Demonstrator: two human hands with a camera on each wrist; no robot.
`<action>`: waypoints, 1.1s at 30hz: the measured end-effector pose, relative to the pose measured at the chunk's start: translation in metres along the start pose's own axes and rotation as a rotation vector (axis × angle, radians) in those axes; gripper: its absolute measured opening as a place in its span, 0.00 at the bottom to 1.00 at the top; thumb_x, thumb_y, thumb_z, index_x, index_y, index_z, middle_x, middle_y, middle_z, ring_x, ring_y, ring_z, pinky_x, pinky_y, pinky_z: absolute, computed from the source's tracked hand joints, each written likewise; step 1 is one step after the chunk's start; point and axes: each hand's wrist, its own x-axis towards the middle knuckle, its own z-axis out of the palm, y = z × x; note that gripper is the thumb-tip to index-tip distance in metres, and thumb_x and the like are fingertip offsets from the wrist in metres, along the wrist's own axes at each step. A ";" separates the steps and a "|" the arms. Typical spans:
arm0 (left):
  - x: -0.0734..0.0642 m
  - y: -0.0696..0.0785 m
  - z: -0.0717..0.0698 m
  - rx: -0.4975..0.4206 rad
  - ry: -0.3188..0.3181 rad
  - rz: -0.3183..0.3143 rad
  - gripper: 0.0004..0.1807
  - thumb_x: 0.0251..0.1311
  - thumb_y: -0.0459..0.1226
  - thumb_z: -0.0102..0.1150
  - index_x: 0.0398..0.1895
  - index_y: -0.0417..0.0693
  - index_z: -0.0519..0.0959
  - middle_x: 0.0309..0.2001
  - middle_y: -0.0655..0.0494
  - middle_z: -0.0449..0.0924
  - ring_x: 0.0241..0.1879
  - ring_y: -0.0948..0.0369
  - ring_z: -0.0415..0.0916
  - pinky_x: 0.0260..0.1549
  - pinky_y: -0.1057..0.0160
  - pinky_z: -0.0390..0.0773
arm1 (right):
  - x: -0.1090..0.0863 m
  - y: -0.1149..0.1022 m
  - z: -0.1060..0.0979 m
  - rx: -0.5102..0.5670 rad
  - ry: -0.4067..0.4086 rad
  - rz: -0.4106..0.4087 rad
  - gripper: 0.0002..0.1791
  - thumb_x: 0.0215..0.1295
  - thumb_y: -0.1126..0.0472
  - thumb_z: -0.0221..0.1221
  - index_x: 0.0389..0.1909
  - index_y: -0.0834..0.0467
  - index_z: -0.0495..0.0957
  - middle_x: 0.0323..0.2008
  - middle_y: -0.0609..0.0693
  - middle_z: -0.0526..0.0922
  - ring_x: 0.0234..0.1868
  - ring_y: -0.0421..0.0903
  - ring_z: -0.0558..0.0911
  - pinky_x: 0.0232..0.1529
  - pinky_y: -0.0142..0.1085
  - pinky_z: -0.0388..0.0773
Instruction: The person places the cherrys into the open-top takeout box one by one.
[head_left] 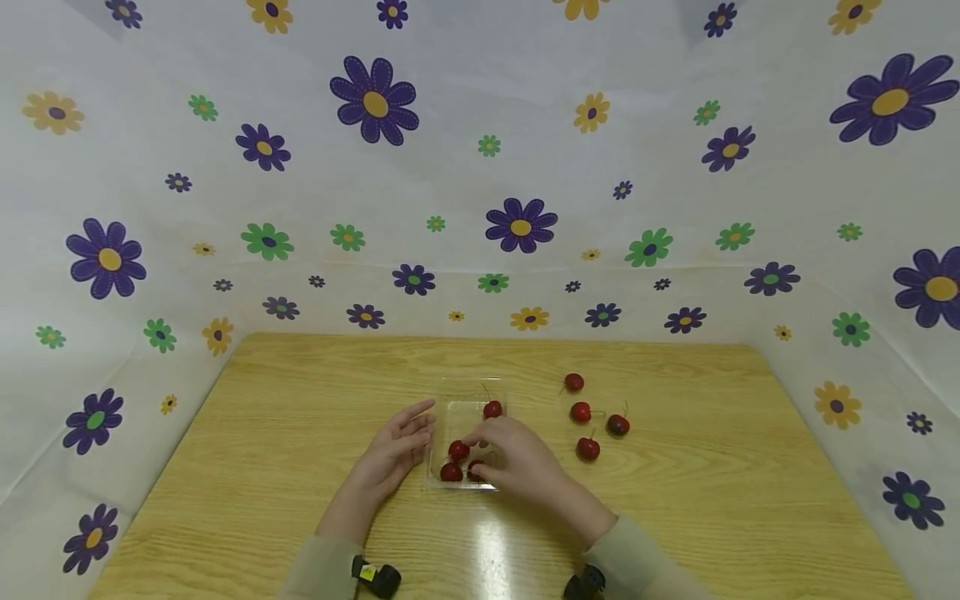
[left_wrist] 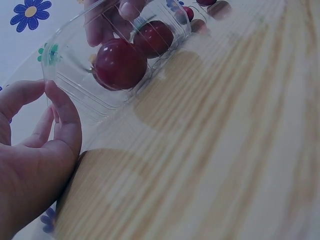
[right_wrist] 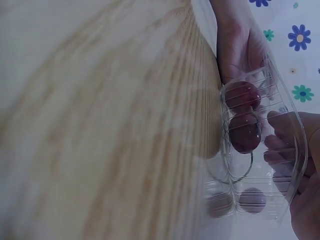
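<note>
A clear plastic box (head_left: 467,486) with several cherries in it lies on the table. Along its left wall is my left hand (head_left: 393,450), fingertips at the rim. My right hand (head_left: 525,462) reaches over the right wall, thumb and index finger spread apart among the cherries. One dark cherry (head_left: 458,451) sits by the index fingertip, another cherry (head_left: 451,472) near the front wall. The thumb partly covers a third cherry (head_left: 475,469). Farther back in the box is a stemmed cherry (head_left: 492,408). Through the plastic, the right wrist view shows a cherry (right_wrist: 245,132) beside the fingers.
To the right of the box several loose cherries with stems lie on the wooden table (head_left: 675,500), among them a front cherry (head_left: 588,449) and a back cherry (head_left: 573,382). A flower-print sheet (head_left: 450,183) surrounds the table's back and sides.
</note>
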 end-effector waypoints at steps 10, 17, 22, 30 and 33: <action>0.001 -0.001 -0.001 -0.002 -0.007 -0.002 0.33 0.76 0.24 0.51 0.81 0.40 0.59 0.57 0.61 0.72 0.51 0.68 0.75 0.47 0.73 0.79 | -0.001 0.000 0.000 0.037 0.036 -0.007 0.18 0.62 0.63 0.75 0.52 0.57 0.86 0.48 0.48 0.90 0.50 0.46 0.86 0.56 0.42 0.84; 0.000 -0.002 -0.001 -0.006 -0.004 0.001 0.33 0.76 0.24 0.50 0.82 0.38 0.58 0.56 0.62 0.73 0.50 0.68 0.75 0.46 0.74 0.79 | -0.004 0.001 0.000 0.126 0.084 0.014 0.17 0.63 0.64 0.74 0.52 0.57 0.86 0.49 0.48 0.89 0.49 0.45 0.86 0.56 0.41 0.84; 0.001 -0.002 0.000 -0.011 0.001 -0.006 0.34 0.75 0.23 0.49 0.82 0.38 0.57 0.56 0.60 0.72 0.50 0.67 0.74 0.46 0.74 0.79 | -0.007 0.003 0.001 0.146 0.151 0.003 0.15 0.62 0.66 0.74 0.50 0.57 0.87 0.47 0.48 0.89 0.48 0.45 0.86 0.55 0.39 0.85; 0.001 -0.001 0.000 -0.023 0.003 0.004 0.33 0.75 0.23 0.50 0.81 0.39 0.60 0.55 0.61 0.74 0.50 0.68 0.75 0.45 0.74 0.80 | -0.011 0.009 -0.001 0.159 0.263 0.019 0.15 0.59 0.67 0.76 0.48 0.59 0.87 0.46 0.49 0.90 0.47 0.46 0.87 0.55 0.41 0.85; 0.002 -0.001 0.000 -0.027 0.005 0.005 0.32 0.75 0.22 0.49 0.80 0.39 0.60 0.55 0.60 0.73 0.50 0.67 0.75 0.45 0.75 0.80 | -0.013 0.011 -0.003 0.177 0.304 0.037 0.16 0.58 0.69 0.76 0.47 0.60 0.87 0.45 0.50 0.90 0.46 0.47 0.87 0.54 0.41 0.85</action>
